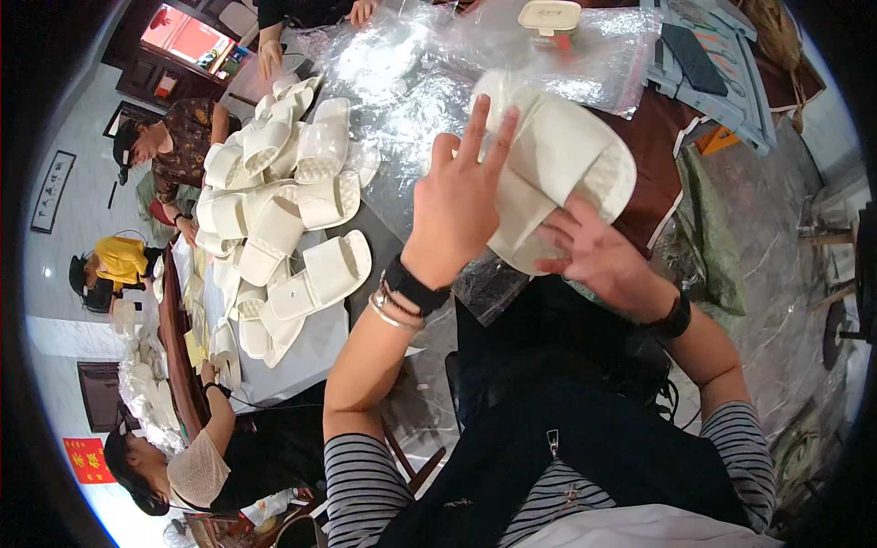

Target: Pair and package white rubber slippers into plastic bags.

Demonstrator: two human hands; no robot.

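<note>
A pair of cream slippers (571,137) lies overlapped in front of me, at the near side of the table. My left hand (454,205) is over their left edge, with two fingers stretched out and apart and the others bent. At their lower right edge is my right hand (603,254), its fingers spread and a little smeared by motion. Whether its fingertips touch the lower slipper, I cannot tell. Clear plastic film (493,288) shows below the slippers, hanging at the table edge.
A heap of cream slippers (274,224) covers the table to my left. Clear plastic bags (393,55) spread across the far side, near a lidded tub (550,16). A dark phone (694,59) rests on a grey-blue surface at the right. Several people work along the left.
</note>
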